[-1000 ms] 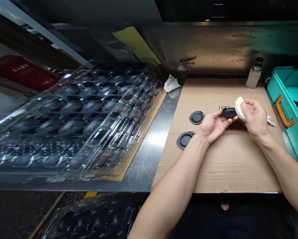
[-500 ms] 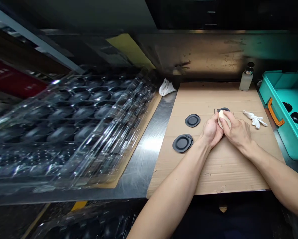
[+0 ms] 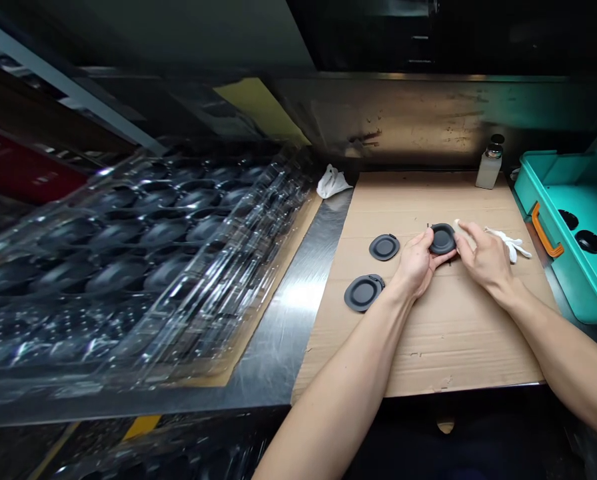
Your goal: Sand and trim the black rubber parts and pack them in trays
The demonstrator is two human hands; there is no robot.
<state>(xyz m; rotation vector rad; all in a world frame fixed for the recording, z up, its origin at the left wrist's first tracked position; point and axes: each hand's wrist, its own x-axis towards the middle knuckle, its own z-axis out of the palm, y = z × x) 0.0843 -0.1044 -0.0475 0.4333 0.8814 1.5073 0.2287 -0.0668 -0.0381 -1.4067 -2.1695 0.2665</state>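
Note:
My left hand [image 3: 418,263] is closed on a dark grey round dish-shaped part [image 3: 442,238], thumb on its left rim and fingers beneath it. My right hand [image 3: 484,257] is at the right edge of this part. A small cream-coloured pad [image 3: 457,225] shows at its fingertips, mostly hidden by the fingers. Left of my hands, a similar dark round part [image 3: 384,247] lies on the cardboard sheet [image 3: 428,347]. Nearer to me lies a larger dark round part [image 3: 364,293] with a tab at its upper right.
A white cloth glove [image 3: 512,245] lies right of my right hand. Behind it stands a pump bottle [image 3: 489,165]. The teal bin [image 3: 573,287] at right holds black round pieces [image 3: 589,241]. Stacked clear plastic trays [image 3: 178,280] fill the left, near a crumpled white cloth [image 3: 332,181].
Earlier both hands were together around the cream pad, with a dark part behind it. Now the dark part faces up in my left hand, and the pad is at my right fingertips.

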